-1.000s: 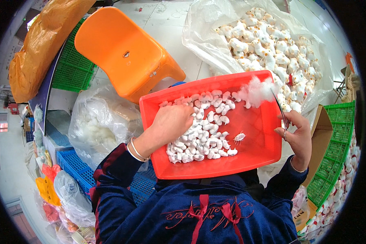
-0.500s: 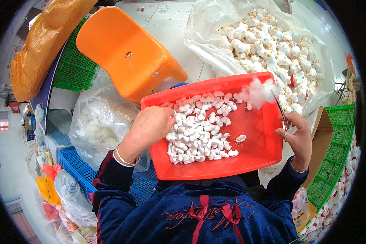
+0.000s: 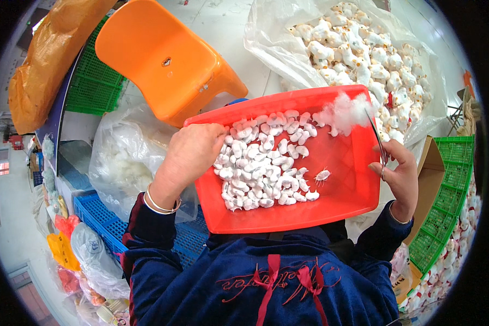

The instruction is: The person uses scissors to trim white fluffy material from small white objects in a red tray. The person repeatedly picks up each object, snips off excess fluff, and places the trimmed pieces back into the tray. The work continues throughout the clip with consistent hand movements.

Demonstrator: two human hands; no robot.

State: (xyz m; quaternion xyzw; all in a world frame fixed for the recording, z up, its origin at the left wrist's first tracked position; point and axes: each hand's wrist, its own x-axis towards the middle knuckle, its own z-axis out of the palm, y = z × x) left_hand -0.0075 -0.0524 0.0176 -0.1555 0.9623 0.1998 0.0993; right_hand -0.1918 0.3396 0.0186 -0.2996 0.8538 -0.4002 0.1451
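Left hand (image 3: 193, 155) curled over the red tray's (image 3: 342, 201) left rim, fingertips among the small white pieces (image 3: 261, 168) heaped mid-frame. Right hand (image 3: 399, 174) at the right rim, pinching thin metal tweezers (image 3: 376, 138), probably tipped into the fluff (image 3: 345, 111).

An orange moulded plastic chair (image 3: 163, 60) lies tipped over on the pale floor (image 3: 228, 22). To its left, a green plastic lattice crate (image 3: 95, 84) stands partly behind an orange plastic sack (image 3: 49, 60). A clear plastic bag of white stuffing (image 3: 127, 160) sits near a blue plastic lattice crate (image 3: 106, 225). At upper right, a large clear plastic sheet (image 3: 277, 43) holds a heap of small white plush animal toys (image 3: 364, 49). Along the right edge, a second green lattice crate (image 3: 445, 201) stands beside a brown cardboard flap (image 3: 429, 163). Assorted bagged coloured items (image 3: 70, 255) crowd the lower left; their kind cannot be determined.
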